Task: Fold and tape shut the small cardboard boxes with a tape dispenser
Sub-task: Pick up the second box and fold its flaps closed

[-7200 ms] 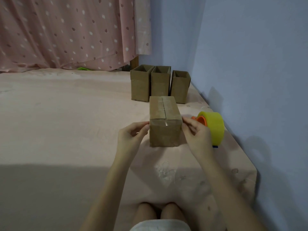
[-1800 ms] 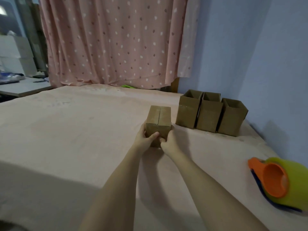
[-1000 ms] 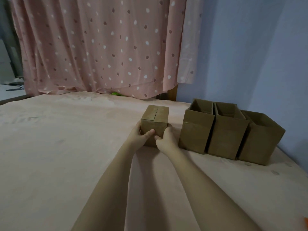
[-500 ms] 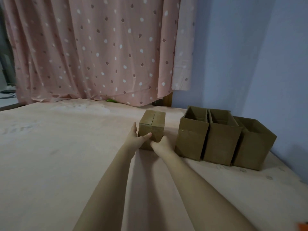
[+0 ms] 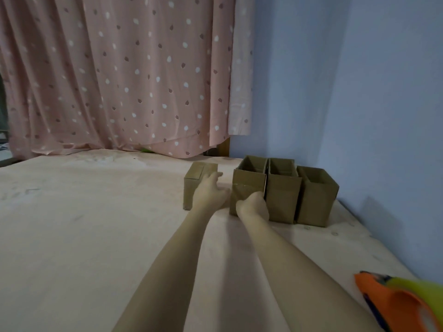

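A closed cardboard box [image 5: 191, 185] stands on the pink sheet left of a row of three open boxes. My left hand [image 5: 211, 191] lies against the closed box's right side with fingers stretched forward. My right hand [image 5: 253, 204] touches the front face of the leftmost open box [image 5: 249, 182], fingertips near its right edge; whether they grip is unclear. The second open box [image 5: 282, 200] and third open box [image 5: 316, 200] stand touching beside it. The orange tape dispenser [image 5: 402, 305] with a yellow-green roll lies at the bottom right, partly cut off.
The pink sheeted surface [image 5: 96, 236] stretches wide to the left. A pink dotted curtain [image 5: 119, 80] hangs behind it, and a blue wall [image 5: 359, 104] runs close along the right side of the boxes.
My right hand left the closed box and moved right onto the leftmost open box. My left hand's grip on the closed box loosened, fingers now straight. The dispenser came back into view.
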A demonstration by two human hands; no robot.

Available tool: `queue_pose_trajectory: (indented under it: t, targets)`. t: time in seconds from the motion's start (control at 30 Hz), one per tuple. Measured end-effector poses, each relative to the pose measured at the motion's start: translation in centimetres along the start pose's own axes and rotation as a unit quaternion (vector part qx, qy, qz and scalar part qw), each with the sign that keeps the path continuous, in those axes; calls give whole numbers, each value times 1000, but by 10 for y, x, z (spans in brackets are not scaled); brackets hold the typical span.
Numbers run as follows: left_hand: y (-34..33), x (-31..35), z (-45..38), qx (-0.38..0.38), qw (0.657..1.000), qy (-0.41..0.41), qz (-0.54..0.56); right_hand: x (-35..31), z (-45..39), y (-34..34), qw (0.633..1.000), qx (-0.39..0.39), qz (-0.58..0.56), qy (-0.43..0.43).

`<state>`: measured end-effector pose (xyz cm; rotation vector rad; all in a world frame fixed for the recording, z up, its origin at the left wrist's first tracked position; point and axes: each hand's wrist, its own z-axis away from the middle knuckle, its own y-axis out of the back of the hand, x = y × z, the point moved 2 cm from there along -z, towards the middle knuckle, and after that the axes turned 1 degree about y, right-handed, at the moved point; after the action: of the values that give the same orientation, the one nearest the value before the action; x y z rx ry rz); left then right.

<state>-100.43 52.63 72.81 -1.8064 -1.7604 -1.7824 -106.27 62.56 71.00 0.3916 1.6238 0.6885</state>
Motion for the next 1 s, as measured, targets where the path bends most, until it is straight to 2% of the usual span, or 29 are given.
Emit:
queue_pose_trajectory:
  t: [0.07, 0.2, 0.27, 0.37, 0.57, 0.73, 1.0]
  targets:
    - [-17, 8, 3, -44, 999, 10, -11, 3, -2, 8, 1000, 14, 20, 5]
    - [-48, 6, 3, -170, 981, 98, -11, 10, -9, 13, 998, 18, 52, 20]
    - [-57, 5, 3, -197, 973, 117, -3, 15, -11, 13, 997, 28, 68, 23]
    - [-64, 1, -3, -168, 977, 116, 58, 23, -14, 10, 993, 53, 97, 36]
    - [-74, -4, -10, -101, 980, 41, 165, 33, -21, 2, 985, 75, 132, 78]
    - [-83, -6, -8, -84, 978, 44, 186, 34, -21, -2, 984, 83, 139, 78]
    - [-74, 1, 4, -46, 986, 33, 160, 37, -16, 11, 991, 49, 106, 73]
